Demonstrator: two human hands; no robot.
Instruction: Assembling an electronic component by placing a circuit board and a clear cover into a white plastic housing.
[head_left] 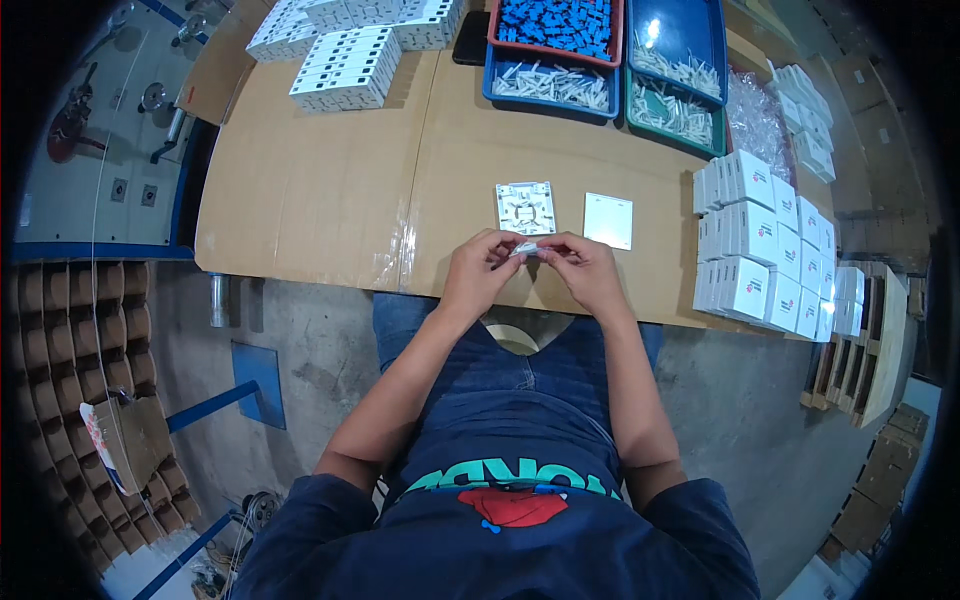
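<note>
At the near edge of the cardboard-covered table, my left hand and my right hand meet, thumbs and fingers pinched on a small whitish piece. It looks like a little packet or plastic part, too small to make out, and my fingertips partly hide it. Just beyond my fingers lies an open white square box base with a moulded round shape inside. To its right, a plain white square cover rests flat, apart from my right hand.
Blue parts fill a red tray at the back. Clear slim pieces lie in a blue tray and a green tray. White boxes are stacked at the right edge. More white units and a dark phone-like slab sit back left.
</note>
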